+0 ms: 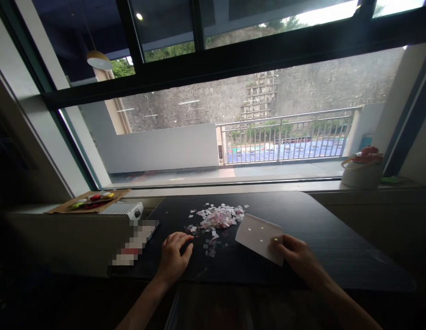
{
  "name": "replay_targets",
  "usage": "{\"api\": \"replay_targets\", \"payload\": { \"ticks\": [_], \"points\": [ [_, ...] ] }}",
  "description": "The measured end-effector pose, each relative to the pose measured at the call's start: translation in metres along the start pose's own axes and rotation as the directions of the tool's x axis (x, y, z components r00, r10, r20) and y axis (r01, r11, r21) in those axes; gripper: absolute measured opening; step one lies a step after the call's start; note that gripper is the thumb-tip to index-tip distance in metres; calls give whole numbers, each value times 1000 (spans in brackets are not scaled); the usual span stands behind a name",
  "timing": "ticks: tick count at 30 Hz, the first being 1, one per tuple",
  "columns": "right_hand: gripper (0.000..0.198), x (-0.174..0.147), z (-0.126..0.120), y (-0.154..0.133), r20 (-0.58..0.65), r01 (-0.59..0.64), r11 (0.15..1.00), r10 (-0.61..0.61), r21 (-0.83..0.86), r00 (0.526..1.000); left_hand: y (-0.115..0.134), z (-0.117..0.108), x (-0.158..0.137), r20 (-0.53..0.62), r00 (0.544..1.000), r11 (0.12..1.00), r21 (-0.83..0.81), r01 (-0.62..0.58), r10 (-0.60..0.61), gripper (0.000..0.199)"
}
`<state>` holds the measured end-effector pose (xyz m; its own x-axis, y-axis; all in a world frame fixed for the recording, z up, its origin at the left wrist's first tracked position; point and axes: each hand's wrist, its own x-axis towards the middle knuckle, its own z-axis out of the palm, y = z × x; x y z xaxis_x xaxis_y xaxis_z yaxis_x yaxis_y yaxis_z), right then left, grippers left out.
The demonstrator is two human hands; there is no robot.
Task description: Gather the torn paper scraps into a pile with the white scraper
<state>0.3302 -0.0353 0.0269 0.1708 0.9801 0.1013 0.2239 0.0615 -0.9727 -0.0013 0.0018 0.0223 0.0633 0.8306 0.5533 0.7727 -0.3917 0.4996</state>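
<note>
A loose heap of small white, pinkish and clear square pieces [221, 216] lies on the dark table, with some scattered around its edges. My left hand [176, 254] is just left of the heap, its fingers bent and the thumb apart, and nothing shows in it. A pale, flat card [257, 236] with several bright spots on it is tilted at the right of the heap. My right hand [297, 254] pinches the card by its right edge between thumb and fingers; the fingers behind the card are hidden.
The dark table [323, 238] stands against a window. A blurred-out phone-like object [139, 243] is at its left edge. On the left ledge are a brown board [58, 208] with colourful items and a white vented box [125, 211]. A white container [362, 172] stands on the right sill.
</note>
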Motion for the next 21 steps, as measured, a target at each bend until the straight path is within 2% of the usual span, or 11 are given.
{"api": "replay_targets", "payload": {
  "ticks": [4, 9, 16, 21],
  "points": [
    [28, -1, 15, -6, 107, 23, 999, -27, 41, 994, -4, 6, -7, -60, 997, 998, 39, -41, 43, 23],
    [28, 17, 22, -12, 61, 12, 1000, -13, 5, 998, -3, 8, -8, -89, 993, 995, 73, -69, 75, 24],
    [25, 17, 33, -10, 304, -51, 999, 47, 5, 952, -2, 10, -10, -79, 993, 992, 93, -80, 87, 26],
    [28, 20, 27, -14, 206, -106, 994, 100, 20, 974, 0, 8, -10, -62, 995, 992, 101, -76, 83, 26]
  ]
}}
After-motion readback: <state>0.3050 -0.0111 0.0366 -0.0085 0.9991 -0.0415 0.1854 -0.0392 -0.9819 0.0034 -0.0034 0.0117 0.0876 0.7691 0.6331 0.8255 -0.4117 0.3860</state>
